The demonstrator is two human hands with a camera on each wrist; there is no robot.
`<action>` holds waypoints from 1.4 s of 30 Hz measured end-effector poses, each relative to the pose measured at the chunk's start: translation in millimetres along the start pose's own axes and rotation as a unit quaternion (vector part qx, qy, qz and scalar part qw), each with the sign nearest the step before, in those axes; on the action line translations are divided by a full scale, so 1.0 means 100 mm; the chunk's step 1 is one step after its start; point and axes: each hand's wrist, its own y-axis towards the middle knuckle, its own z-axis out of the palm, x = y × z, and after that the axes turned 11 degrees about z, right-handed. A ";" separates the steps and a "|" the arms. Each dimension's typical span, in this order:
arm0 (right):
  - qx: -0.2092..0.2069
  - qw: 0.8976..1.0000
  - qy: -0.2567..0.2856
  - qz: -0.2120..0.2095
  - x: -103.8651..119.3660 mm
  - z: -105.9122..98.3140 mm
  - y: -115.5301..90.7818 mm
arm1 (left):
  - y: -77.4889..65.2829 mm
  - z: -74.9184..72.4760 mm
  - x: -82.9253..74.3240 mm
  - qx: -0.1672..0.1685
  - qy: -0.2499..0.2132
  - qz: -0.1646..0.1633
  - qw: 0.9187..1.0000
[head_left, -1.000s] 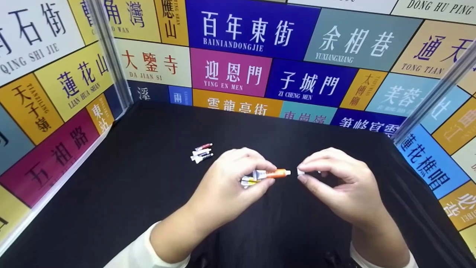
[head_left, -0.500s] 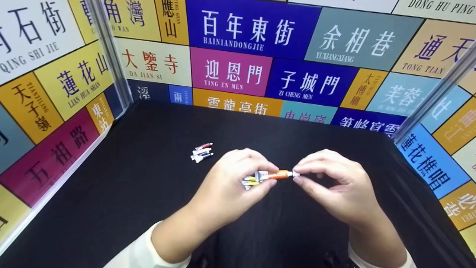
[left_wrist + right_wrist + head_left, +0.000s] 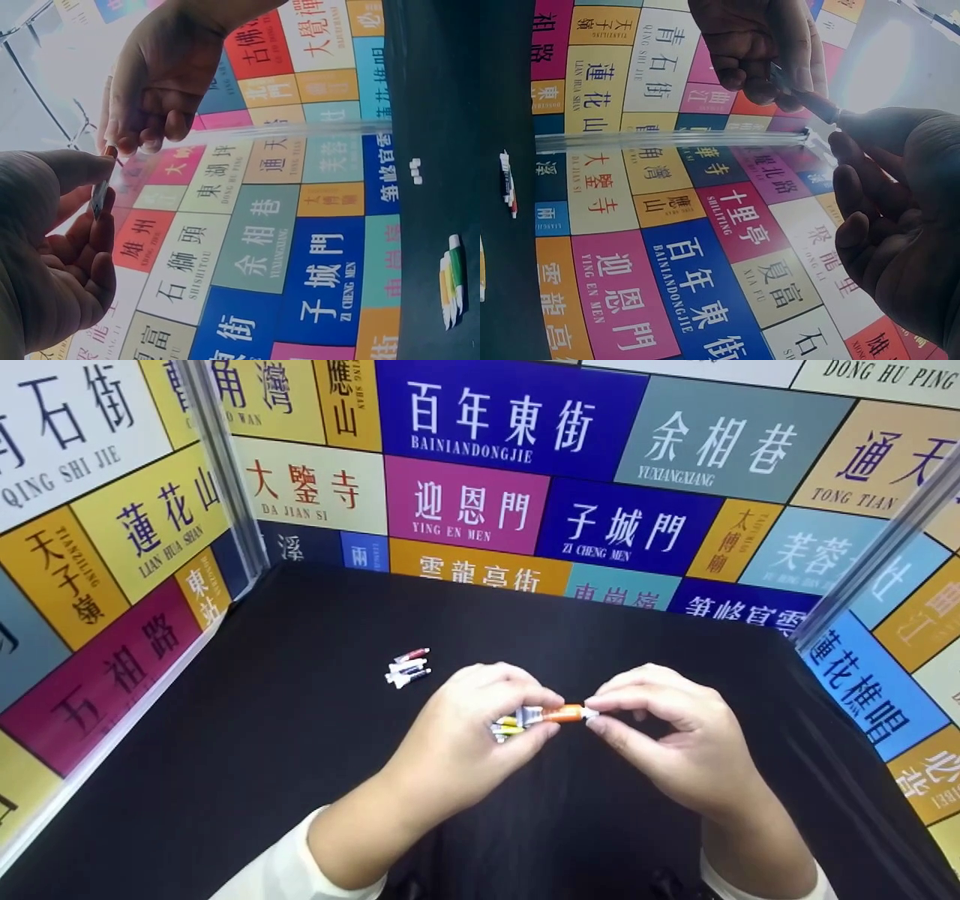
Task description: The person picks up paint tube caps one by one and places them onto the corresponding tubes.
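Note:
In the head view my left hand (image 3: 469,735) pinches a small orange paint tube (image 3: 564,712) between thumb and fingers, its flat silver end pointing left. At the tube's other end, my right hand (image 3: 679,735) holds a small white cap (image 3: 590,712) between thumb and forefinger, right at the nozzle. Both hands are raised above the black table. Beyond the left hand lie more tubes, a yellow tube (image 3: 508,730) among them, partly hidden by that hand. The left wrist view shows this group with a green tube (image 3: 456,271) in it.
Farther left on the black tablecloth (image 3: 300,720) lies another group of tubes, including a dark red tube (image 3: 412,655). Several small white caps (image 3: 417,172) sit on the cloth in the left wrist view. Printed panels (image 3: 465,506) wall the table's back and sides.
My right hand has moved left, bringing the white cap from apart to the orange tube's nozzle. The left hand has shifted very slightly right with the tube.

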 end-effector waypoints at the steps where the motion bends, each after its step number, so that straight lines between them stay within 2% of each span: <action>1: 0.001 1.000 -0.002 0.002 0.00 0.00 0.00 | 0.00 0.00 0.00 0.002 0.002 0.000 1.000; 15: 0.010 0.998 -0.038 0.050 -0.02 -0.02 -0.02 | -0.01 0.02 -0.01 0.010 0.002 0.018 1.000; 27: 0.019 0.998 -0.019 0.059 -0.05 -0.05 -0.02 | 0.00 0.01 -0.01 0.008 0.006 0.019 1.000; 30: 0.012 0.999 0.011 0.042 -0.04 -0.06 -0.01 | 0.01 0.01 0.00 0.009 0.007 0.009 1.000; 36: -0.007 0.996 0.073 -0.042 0.03 -0.01 0.04 | 0.01 0.00 0.01 -0.002 0.010 0.000 1.000; 42: 0.004 0.995 0.075 -0.058 0.05 0.01 0.06 | 0.00 0.01 0.01 -0.005 0.014 0.008 1.000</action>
